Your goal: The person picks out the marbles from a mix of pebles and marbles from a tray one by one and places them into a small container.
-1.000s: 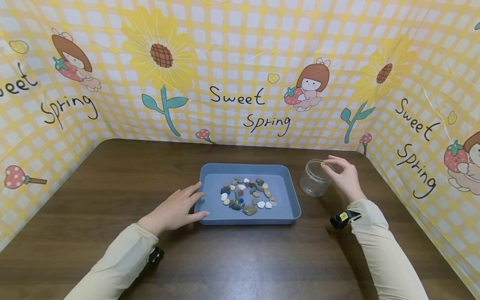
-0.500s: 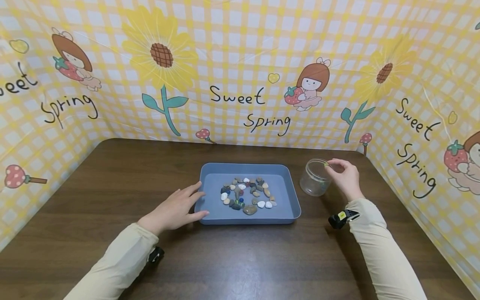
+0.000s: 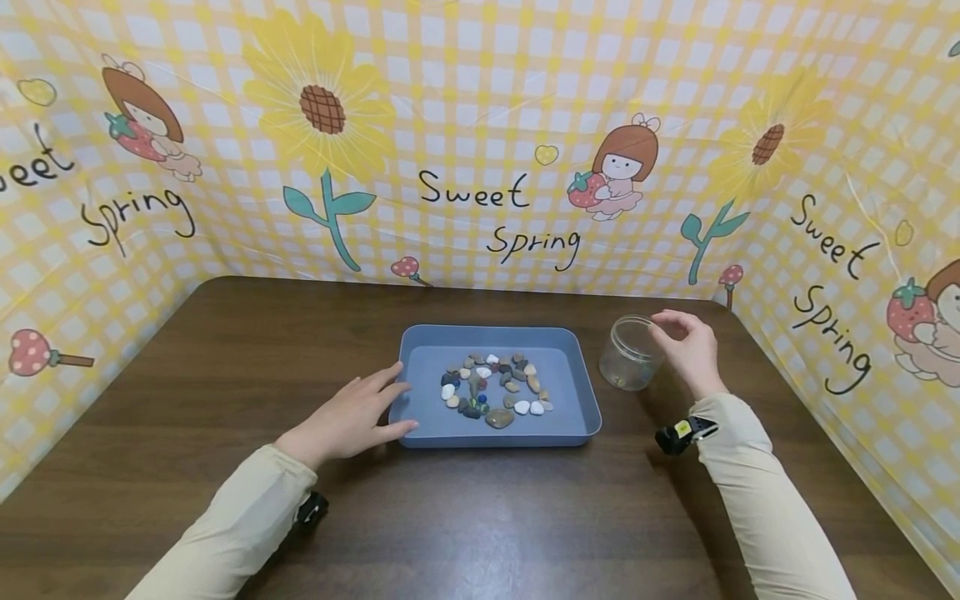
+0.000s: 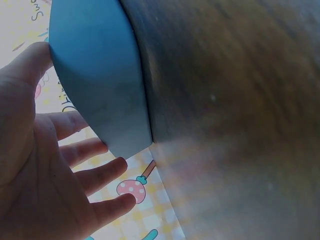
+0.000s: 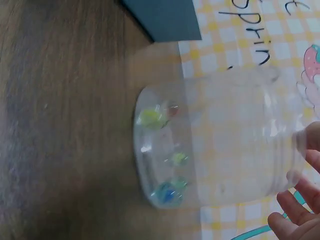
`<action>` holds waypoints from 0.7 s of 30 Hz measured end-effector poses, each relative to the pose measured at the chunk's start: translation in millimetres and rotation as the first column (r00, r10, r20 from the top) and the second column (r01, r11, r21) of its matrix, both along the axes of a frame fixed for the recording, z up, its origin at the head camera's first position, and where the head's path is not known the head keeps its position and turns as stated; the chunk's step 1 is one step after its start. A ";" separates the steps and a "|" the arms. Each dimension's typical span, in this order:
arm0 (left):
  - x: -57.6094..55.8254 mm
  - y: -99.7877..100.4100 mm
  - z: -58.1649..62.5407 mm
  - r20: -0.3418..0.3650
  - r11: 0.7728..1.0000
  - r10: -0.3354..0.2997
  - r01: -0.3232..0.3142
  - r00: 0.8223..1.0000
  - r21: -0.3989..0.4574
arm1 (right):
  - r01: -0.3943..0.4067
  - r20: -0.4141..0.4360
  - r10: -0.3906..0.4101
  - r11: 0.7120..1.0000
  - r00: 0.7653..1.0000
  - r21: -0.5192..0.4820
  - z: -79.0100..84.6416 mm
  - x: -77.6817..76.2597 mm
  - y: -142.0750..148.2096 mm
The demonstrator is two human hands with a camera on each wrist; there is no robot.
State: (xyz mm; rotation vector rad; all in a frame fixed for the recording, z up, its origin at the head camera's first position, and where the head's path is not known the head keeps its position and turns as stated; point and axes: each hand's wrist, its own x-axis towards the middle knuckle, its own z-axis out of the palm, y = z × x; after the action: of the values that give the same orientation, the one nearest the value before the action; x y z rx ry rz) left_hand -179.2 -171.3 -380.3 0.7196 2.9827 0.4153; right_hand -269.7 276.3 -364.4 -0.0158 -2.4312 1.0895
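"Tray first: where is it seen?"
"Centred in the head view, cut off in both wrist views."
"And next?"
"The left hand is spread, its fingers laid against the tray's edge, nothing gripped; the right hand is loosely bent at the rim of the jar, no grip seen, its tips hard to make out."
"And inside?"
"Stones in the tray; blurred marbles in the jar."

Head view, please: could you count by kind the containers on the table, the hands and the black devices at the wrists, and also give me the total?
Blue tray: 1
Clear jar: 1
Left hand and right hand: 2
Black wrist devices: 2
Total: 6
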 end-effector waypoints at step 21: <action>1.8 0.6 2.5 0.001 1.000 -0.004 0.004 1.000 0.003 | -0.372 0.012 0.373 0.926 0.928 -0.061 42.4 14.1 -59.7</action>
State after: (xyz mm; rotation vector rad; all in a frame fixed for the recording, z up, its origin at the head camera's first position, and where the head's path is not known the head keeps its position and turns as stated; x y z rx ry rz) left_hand -177.4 -170.7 -377.7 0.7251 2.9795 0.4204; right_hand -255.7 216.6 -322.0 0.4351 -2.4832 1.3256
